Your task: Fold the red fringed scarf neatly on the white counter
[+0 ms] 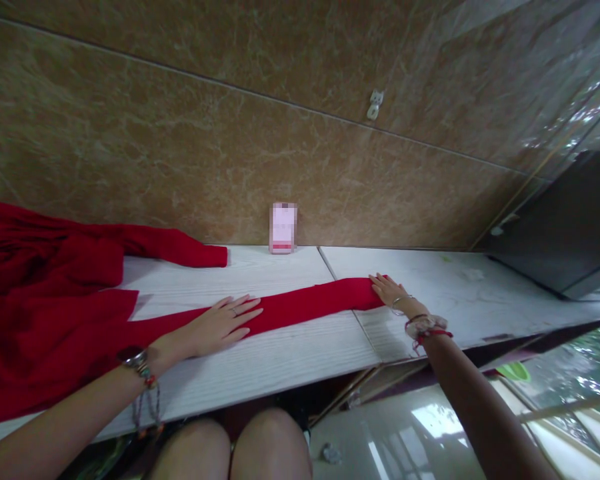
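Observation:
A red long-sleeved garment (55,320) lies on the white wood-grain tabletop (280,363), its body bunched at the left. One sleeve (310,303) stretches out flat to the right across the table. My left hand (220,325) rests palm down on the middle of this sleeve, fingers spread. At the sleeve's far right end lies my right hand (389,293), fingers outstretched over the cuff. Behind, the other sleeve (180,248) lies slightly creased near the wall. Both hands press on the cloth without gripping it.
A phone with a blurred screen (283,229) leans upright against the brown marble-look wall (205,133). A small white cat-shaped hook (375,105) is on the wall. A large dark box-like object (555,227) stands at the table's right end. My knees (270,443) are below the front edge.

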Motion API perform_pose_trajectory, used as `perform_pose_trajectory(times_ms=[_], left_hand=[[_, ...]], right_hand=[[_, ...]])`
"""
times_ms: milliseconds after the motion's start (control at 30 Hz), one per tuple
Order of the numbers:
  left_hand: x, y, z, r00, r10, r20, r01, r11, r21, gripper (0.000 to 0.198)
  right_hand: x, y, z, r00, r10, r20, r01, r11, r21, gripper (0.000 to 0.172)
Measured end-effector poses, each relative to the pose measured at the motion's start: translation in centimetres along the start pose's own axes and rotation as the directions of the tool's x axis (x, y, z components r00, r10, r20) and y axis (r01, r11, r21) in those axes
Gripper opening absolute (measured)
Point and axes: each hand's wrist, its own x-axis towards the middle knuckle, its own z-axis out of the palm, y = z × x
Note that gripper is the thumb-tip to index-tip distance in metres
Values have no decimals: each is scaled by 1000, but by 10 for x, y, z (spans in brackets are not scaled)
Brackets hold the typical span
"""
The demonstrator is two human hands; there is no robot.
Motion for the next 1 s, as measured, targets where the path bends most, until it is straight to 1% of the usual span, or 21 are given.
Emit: perform_pose_trajectory(times_ms=[67, 100, 133, 200, 233, 267, 333, 400, 433, 467, 533, 633, 700, 733, 800, 867, 933, 1000], left_hand=[[-1, -1, 1, 1000, 2, -11, -3, 1000, -7, 44], [-1, -1, 1, 1000, 1, -13, -1, 1000, -12, 44], [-1, 0, 1, 1000, -3, -9, 2, 1000, -18, 44], [0, 2, -1, 1000, -16, 13, 17, 999, -29, 44], [1, 3, -3, 999, -24, 25, 25, 999, -33, 45], [2, 4, -4, 999, -31, 35, 32, 999, -36, 45], [0, 5, -7, 997, -52, 49, 54, 998, -41, 46], [-9, 1, -9, 993, -95, 63, 97, 995, -32, 48], [-17, -2, -9, 990, -124, 73, 126, 992, -19, 48], [-28, -7, -9, 984, -157, 81, 158, 987, -3, 48], [-54, -20, -8, 972, -219, 90, 217, 976, 31, 48], [-97, -38, -9, 953, -286, 95, 279, 957, 78, 47], [-117, -45, -11, 943, -317, 99, 305, 946, 113, 47], [-122, -46, -12, 940, -328, 95, 315, 941, 127, 48], [-126, -45, -14, 941, -332, 70, 319, 936, 145, 49], [-121, -42, -15, 948, -315, 36, 307, 941, 144, 52], [-111, -36, -15, 953, -303, 11, 299, 946, 125, 54], [-101, -32, -12, 954, -300, 14, 297, 950, 100, 54]], right_hand=[[3, -4, -7, 989, 147, 7, -147, 989, 29, 42], [5, -13, -14, 980, 199, -1, -199, 978, 59, 42], [8, -27, -21, 983, 180, -23, -177, 979, 99, 44], [14, -66, -38, 998, 28, -56, -18, 983, 185, 45], [15, -89, -46, 996, -59, -65, 72, 974, 217, 45], [17, -113, -53, 985, -159, -68, 171, 955, 244, 45], [17, -158, -65, 944, -322, -77, 331, 902, 277, 47], [17, -192, -70, 900, -426, -94, 434, 856, 281, 48], [16, -204, -70, 885, -455, -96, 463, 841, 280, 48], [16, -212, -68, 875, -474, -97, 481, 832, 276, 48], [15, -218, -60, 870, -484, -92, 490, 829, 269, 48], [18, -215, -47, 877, -474, -75, 476, 839, 263, 47], [21, -212, -44, 875, -479, -69, 479, 838, 262, 47], [23, -211, -44, 873, -483, -63, 481, 836, 265, 47], [27, -214, -49, 873, -484, -50, 478, 834, 276, 47], [30, -224, -58, 879, -475, -53, 469, 837, 282, 47], [32, -240, -68, 874, -479, -82, 481, 830, 281, 48], [33, -260, -74, 853, -510, -109, 518, 807, 283, 49]])
